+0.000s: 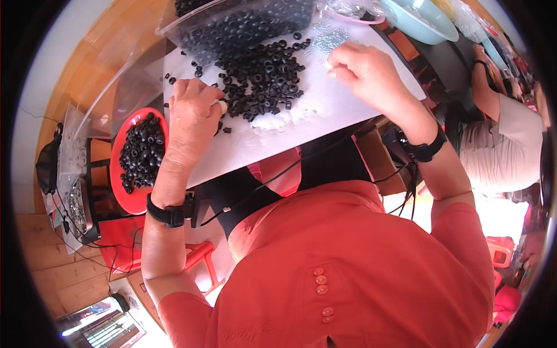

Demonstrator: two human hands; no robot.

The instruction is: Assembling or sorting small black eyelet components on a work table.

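A heap of small black ring-shaped parts (pixel 261 81) lies on the white tabletop (pixel 249 145). At its left edge is my left hand (pixel 194 113), fingers curled and closed; a pale band or piece shows at a fingertip, and what the fingers hold is hidden. My right hand (pixel 365 75) is raised over the right side of the table, thumb and forefinger pinched together. Whatever is in that pinch is too small to make out. Just beyond it spreads a pile of tiny shiny clear or silvery pieces (pixel 331 39). Small white bits (pixel 284 120) lie in front of the black heap.
A clear plastic bin (pixel 232 35) full of black parts stands at the back. A red oval basin (pixel 116 174) with more black parts is at the left. A pale blue basin (pixel 426 26) sits at the back right. Another person (pixel 493 139) is at the right.
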